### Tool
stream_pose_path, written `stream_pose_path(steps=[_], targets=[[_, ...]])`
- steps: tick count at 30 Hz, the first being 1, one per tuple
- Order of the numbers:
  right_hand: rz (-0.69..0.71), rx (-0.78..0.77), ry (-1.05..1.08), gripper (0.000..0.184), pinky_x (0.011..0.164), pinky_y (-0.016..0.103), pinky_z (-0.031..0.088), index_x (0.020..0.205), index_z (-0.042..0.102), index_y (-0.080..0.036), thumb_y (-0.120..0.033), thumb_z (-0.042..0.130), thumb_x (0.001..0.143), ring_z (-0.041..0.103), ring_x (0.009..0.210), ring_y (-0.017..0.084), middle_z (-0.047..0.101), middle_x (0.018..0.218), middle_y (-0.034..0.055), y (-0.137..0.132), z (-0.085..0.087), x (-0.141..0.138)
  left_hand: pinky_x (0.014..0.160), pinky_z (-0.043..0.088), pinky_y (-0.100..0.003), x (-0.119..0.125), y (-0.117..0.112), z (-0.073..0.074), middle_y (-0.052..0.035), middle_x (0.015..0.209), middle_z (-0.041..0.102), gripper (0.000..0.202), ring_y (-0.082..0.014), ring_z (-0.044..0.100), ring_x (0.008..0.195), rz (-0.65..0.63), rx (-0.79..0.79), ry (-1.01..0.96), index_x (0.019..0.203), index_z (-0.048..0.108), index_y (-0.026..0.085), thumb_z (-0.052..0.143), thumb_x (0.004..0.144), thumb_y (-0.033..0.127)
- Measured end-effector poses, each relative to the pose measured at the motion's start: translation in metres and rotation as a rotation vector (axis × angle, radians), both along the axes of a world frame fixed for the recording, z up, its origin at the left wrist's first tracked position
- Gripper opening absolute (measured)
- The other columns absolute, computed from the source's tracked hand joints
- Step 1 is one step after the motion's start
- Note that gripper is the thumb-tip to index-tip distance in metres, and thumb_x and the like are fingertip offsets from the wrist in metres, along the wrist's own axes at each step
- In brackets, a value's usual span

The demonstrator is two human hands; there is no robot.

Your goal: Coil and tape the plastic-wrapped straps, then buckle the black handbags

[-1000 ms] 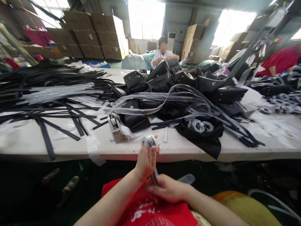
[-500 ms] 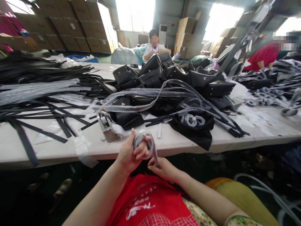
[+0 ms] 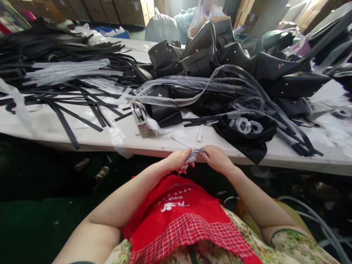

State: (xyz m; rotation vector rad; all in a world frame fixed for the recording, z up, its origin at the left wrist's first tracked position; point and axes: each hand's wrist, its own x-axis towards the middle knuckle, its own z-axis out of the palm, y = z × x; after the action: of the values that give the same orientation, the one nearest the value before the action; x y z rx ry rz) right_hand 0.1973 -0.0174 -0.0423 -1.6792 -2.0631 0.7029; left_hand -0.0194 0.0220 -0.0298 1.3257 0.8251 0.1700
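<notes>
Two wrapped coils (image 3: pixel 244 125) sit on a black cloth (image 3: pixel 253 148) here in the head view, right side of the bench (image 3: pixel 162 143)! Behind them, a heap of black bags (image 3: pixel 198 55) blocks the far side, partly hiding a co-worker (image 3: pixel 194 22). Long plastic-sleeved straps (image 3: pixel 176 101) sprawl across its front, black strips (image 3: pixel 63 115) fan out left, and a metal dispenser (image 3: pixel 143 123) stands just beyond the hands. And there's the pose: forearms converging, the left hand (image 3: pixel 178 161) gripping a plastic-wrapped strap (image 3: pixel 193 156), the right hand (image 3: pixel 218 159) pinching its other end, palm downward. That strap is up between them, at the bench's near edge, above the red apron (image 3: pixel 176 209).
</notes>
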Motion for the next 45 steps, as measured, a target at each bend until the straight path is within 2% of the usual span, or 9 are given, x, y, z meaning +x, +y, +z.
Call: stream_pose_path(steps=[6, 9, 12, 15, 21, 25, 30, 36, 45], targets=[[-0.128, -0.377, 0.803, 0.086, 0.051, 0.032, 0.047, 0.104, 0.060, -0.015, -0.076, 0.003, 0.087, 0.058, 0.057, 0.020, 0.064, 0.067, 0.0072, -0.020, -0.037, -0.067, 0.049, 0.046, -0.022, -0.003, 0.002, 0.005, 0.0097, 0.032, 0.027, 0.075, -0.0068, 0.031, 0.027, 0.171, -0.566, -0.525, 0.079, 0.068, 0.007, 0.022, 0.094, 0.065], [-0.099, -0.298, 0.994, 0.075, 0.055, 0.031, 0.050, 0.108, 0.057, -0.016, -0.080, 0.025, 0.084, 0.061, 0.063, 0.020, 0.068, 0.078, 0.0086, -0.020, -0.037, -0.077, 0.055, 0.049, -0.023, -0.005, -0.008, -0.001, 0.0086, 0.036, 0.030, 0.071, -0.0073, 0.037, 0.032, 0.303, -0.641, -0.701, 0.082, 0.069, 0.009, 0.024, 0.096, 0.062], [0.023, -0.242, 0.850, 0.062, 0.063, 0.031, 0.051, 0.100, 0.060, -0.016, -0.072, 0.039, 0.087, 0.061, 0.067, 0.018, 0.068, 0.081, 0.0074, -0.011, -0.019, -0.056, 0.064, 0.051, -0.027, -0.013, -0.018, -0.015, 0.0025, 0.049, 0.049, 0.058, -0.0109, 0.052, 0.047, 0.393, -0.572, -0.711, 0.086, 0.067, 0.009, 0.042, 0.091, 0.061], [0.288, -0.335, 0.534, 0.061, 0.070, 0.030, 0.049, 0.101, 0.066, -0.014, -0.068, 0.040, 0.089, 0.061, 0.073, 0.019, 0.069, 0.084, 0.0066, -0.003, 0.003, -0.034, 0.076, 0.052, -0.033, -0.025, -0.027, -0.029, -0.0079, 0.080, 0.067, 0.052, -0.0187, 0.064, 0.073, 0.462, -0.207, -0.432, 0.096, 0.066, 0.010, 0.051, 0.087, 0.059], [0.592, -0.427, -0.037, 0.034, 0.062, 0.025, 0.041, 0.090, 0.070, -0.014, -0.046, 0.061, 0.083, 0.057, 0.067, 0.016, 0.070, 0.082, 0.0063, -0.008, 0.010, -0.056, 0.104, 0.042, -0.040, -0.035, -0.059, -0.031, -0.0108, 0.133, 0.059, 0.054, -0.0259, 0.057, 0.118, 0.100, 0.533, 0.102, 0.139, 0.044, 0.020, 0.052, 0.090, 0.042], [0.450, -0.430, 0.092, 0.036, 0.062, 0.024, 0.043, 0.095, 0.071, -0.016, -0.049, 0.062, 0.083, 0.059, 0.068, 0.015, 0.070, 0.081, 0.0032, 0.008, -0.003, -0.054, 0.092, 0.049, -0.032, -0.044, -0.072, -0.034, -0.0055, 0.121, 0.067, 0.037, -0.0204, 0.065, 0.104, 0.171, 0.557, 0.190, 0.130, 0.054, 0.023, 0.040, 0.096, 0.032], [-0.133, 0.141, -0.021, 0.022, 0.079, 0.029, 0.046, 0.103, 0.069, -0.017, -0.029, 0.059, 0.088, 0.060, 0.085, 0.018, 0.067, 0.096, 0.0080, 0.058, -0.044, -0.050, 0.084, 0.048, -0.025, -0.050, -0.071, -0.042, -0.0005, 0.097, 0.073, 0.030, -0.0152, 0.066, 0.090, 0.151, 0.583, 0.081, 0.100, 0.070, 0.023, 0.041, 0.097, 0.032], [-0.120, 0.309, -0.353, 0.020, 0.081, 0.030, 0.043, 0.096, 0.071, -0.021, -0.030, 0.054, 0.094, 0.055, 0.093, 0.021, 0.064, 0.091, 0.0074, 0.077, -0.080, -0.068, 0.082, 0.048, -0.025, -0.053, -0.069, -0.041, -0.0020, 0.095, 0.073, 0.031, -0.0156, 0.065, 0.087, 0.184, 0.549, 0.066, 0.099, 0.071, 0.022, 0.041, 0.097, 0.031], [0.005, 0.224, -0.575, 0.027, 0.077, 0.028, 0.040, 0.097, 0.069, -0.021, -0.032, 0.044, 0.099, 0.054, 0.093, 0.020, 0.064, 0.096, 0.0071, 0.076, -0.059, -0.071, 0.082, 0.048, -0.025, -0.051, -0.063, -0.040, -0.0035, 0.095, 0.072, 0.032, -0.0165, 0.065, 0.087, 0.184, 0.542, 0.055, 0.100, 0.071, 0.021, 0.041, 0.097, 0.031]])
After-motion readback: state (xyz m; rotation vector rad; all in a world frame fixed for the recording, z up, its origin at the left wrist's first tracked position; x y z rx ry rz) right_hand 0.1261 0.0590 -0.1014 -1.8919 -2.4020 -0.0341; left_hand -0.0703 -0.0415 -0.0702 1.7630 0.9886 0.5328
